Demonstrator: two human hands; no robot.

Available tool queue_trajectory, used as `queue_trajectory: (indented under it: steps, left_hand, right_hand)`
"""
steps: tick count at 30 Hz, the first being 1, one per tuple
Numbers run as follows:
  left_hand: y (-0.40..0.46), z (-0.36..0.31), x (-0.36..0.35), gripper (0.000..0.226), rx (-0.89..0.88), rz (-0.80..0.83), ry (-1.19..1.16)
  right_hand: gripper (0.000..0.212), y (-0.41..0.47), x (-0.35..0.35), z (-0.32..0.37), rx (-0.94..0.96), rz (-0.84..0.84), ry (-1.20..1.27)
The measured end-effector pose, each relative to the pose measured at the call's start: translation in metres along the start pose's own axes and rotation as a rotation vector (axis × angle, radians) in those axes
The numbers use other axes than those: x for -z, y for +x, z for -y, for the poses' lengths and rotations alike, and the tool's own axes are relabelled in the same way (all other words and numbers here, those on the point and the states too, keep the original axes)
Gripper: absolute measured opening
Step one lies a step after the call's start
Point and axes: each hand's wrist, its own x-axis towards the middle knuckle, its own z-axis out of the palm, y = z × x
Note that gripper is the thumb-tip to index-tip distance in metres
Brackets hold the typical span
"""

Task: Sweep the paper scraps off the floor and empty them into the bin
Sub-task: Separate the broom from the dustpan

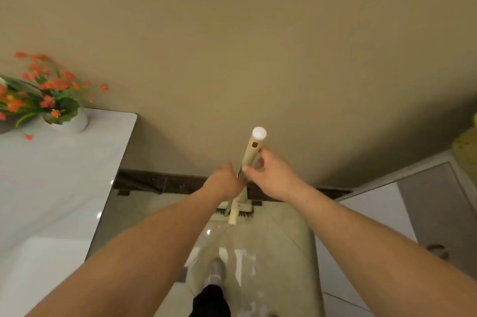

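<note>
A broom with a cream handle (pixel 251 151) and a white end cap stands upright against the beige wall. Its dark-bristled head (pixel 244 213) rests on the floor at the dark skirting board. A short cream handle (pixel 233 217), perhaps a dustpan's, sits by the head. My right hand (pixel 268 174) holds the cream upper handle between thumb and fingers. My left hand (pixel 225 183) grips the thin dark shaft just below it, its fingers hidden behind the hand. I see no paper scraps for certain and no bin.
A white table (pixel 59 187) with a white pot of orange flowers (pixel 51 94) stands at the left. A white cabinet (pixel 402 213) is at the right, with a yellowish object (pixel 467 146) on it. My shoe (pixel 215 272) stands on the glossy tile floor (pixel 278 252) between them.
</note>
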Motion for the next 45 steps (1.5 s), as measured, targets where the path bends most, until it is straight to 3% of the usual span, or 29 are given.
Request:
queue_trajectory:
  steps: [3,6,9,11,14,18,25,32,38,42,45]
  left_hand:
    - [0.039,0.009,-0.008,0.056,0.017,0.07,-0.019]
    - [0.045,0.0,-0.004,0.041,-0.093,0.144,-0.062]
    - [0.056,-0.002,-0.012,0.037,-0.12,0.235,-0.248]
    - [0.066,0.002,-0.021,0.032,-0.054,0.245,-0.34]
    - [0.069,0.0,-0.018,0.027,0.143,0.282,-0.481]
    - [0.062,-0.02,-0.008,0.03,0.139,0.257,-0.552]
    - [0.014,-0.066,0.015,0.034,-0.037,0.208,-0.384]
    - [-0.09,-0.095,0.015,0.034,-0.2,0.059,-0.187]
    - [-0.178,-0.083,0.005,0.042,-0.292,-0.107,0.261]
    - [-0.23,-0.053,-0.023,0.06,-0.173,-0.22,0.315]
    - [-0.269,-0.037,-0.054,0.059,-0.151,-0.302,0.458]
  right_hand:
    - [0.044,0.027,-0.011,0.004,-0.057,-0.036,0.058]
    - [0.045,0.038,-0.016,0.006,-0.091,-0.056,0.068]
    - [0.053,0.049,-0.016,0.004,-0.088,-0.092,0.01]
    - [0.048,0.054,-0.011,0.004,-0.1,-0.12,0.037]
    - [0.023,0.052,0.002,0.006,-0.122,-0.178,0.124]
    - [0.017,0.053,0.027,0.002,-0.14,-0.276,0.205]
    - [0.036,0.024,0.08,0.006,-0.117,-0.419,0.206]
    - [0.036,-0.049,0.116,0.017,0.004,-0.438,0.25]
    - [0.026,-0.12,0.141,-0.016,-0.019,-0.523,0.54]
    - [0.023,-0.176,0.125,-0.047,-0.008,-0.41,0.559]
    - [0.02,-0.219,0.099,-0.047,0.005,-0.247,0.562]
